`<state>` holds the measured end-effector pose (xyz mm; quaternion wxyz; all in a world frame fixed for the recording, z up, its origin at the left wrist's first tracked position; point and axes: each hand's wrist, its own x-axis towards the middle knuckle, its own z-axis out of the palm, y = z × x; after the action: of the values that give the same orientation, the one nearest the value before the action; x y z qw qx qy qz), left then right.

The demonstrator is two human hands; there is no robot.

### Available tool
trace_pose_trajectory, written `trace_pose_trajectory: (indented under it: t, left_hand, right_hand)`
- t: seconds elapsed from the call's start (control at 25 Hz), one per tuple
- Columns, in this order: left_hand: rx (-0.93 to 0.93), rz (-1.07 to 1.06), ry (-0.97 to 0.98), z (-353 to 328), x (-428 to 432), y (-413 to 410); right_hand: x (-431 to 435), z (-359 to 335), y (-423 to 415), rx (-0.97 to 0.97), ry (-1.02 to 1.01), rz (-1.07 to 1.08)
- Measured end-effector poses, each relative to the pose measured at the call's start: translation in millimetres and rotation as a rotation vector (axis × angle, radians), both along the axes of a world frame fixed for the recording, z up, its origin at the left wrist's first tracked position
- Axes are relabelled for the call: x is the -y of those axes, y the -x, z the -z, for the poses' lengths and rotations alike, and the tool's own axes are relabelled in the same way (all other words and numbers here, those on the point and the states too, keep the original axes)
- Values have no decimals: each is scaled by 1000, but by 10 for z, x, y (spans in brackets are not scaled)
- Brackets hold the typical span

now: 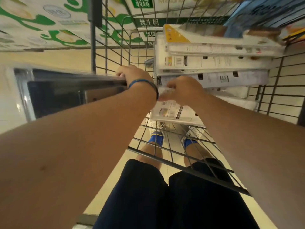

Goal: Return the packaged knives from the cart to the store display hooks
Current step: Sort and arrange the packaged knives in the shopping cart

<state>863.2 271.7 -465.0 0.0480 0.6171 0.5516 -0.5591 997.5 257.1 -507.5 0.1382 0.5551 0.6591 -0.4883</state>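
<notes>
A wire shopping cart (pixel 165 151) is below me, with several flat white knife packages (pixel 206 63) piled in its right part. My left hand (pixel 133 75), with a blue wristband, grips the end of a large packaged knife (pixel 66 95) that sticks out to the left of the cart; it shows a dark blade behind clear plastic. My right hand (pixel 183 90) pinches the edge of a white package (pixel 168 111) lying low in the pile. No display hooks are in view.
Green and white milk cartons (pixel 49 23) are stacked on the floor beyond the cart. Blue boxes (pixel 264 10) stand at the top right. My legs and shoes show through the cart's wires on a pale tiled floor (pixel 115 171).
</notes>
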Motion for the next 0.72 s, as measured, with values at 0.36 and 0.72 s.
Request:
trace_pose_trajectory:
  t: [0.36, 0.72]
  left_hand:
    - [164, 16, 6, 150, 216, 32]
    - [1004, -931, -239, 32, 538, -442]
  right_hand:
    - [81, -571, -451, -175, -282, 784]
    - [100, -1173, -633, -377, -360, 1258]
